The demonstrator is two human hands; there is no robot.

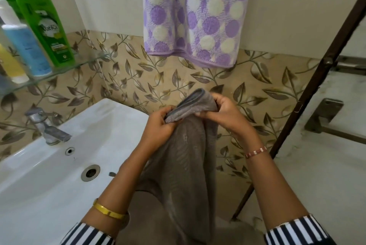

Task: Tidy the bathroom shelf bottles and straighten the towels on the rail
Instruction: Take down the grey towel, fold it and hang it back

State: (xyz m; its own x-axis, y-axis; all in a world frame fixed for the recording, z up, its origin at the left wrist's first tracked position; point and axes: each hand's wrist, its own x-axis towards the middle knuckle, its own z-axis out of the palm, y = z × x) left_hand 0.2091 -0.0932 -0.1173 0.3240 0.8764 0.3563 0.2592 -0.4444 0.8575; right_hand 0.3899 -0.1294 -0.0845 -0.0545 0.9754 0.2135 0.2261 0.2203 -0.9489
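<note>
Two towels were in view. A grey towel (184, 157), thin and finely ribbed, was held bunched between both hands and hung down in long folds in front of the person, just to the right of the sink. The left hand (158, 126) pinched its gathered top edge with fingers curled shut on the cloth; the right hand (221, 112) gripped the same edge from the other side, fingers closed over the fold. The second, a purple-and-white dotted towel (196, 15) of looped terry, hung flat against the wall above the hands; its top ran out of view, so the rail could not be seen.

On the glass shelf (83, 62) at the left stood four bottles close together in a row: a green Vatika bottle (44, 25), a light blue bottle (25, 51), a yellow bottle (10, 66) and a white-capped one behind them, partly hidden. More green shapes behind were unclear, possibly reflections.

Below the shelf sat a white ceramic sink (59, 165) with a round metal drain and a chrome tap (47, 126). A leaf-patterned tile band (138, 82) ran along the wall. A dark door frame (309, 94) slanted down the right side. The left forearm wore a gold bangle (108, 211), the right wrist a beaded bracelet (256, 151), and both sleeves were black-and-white striped.
</note>
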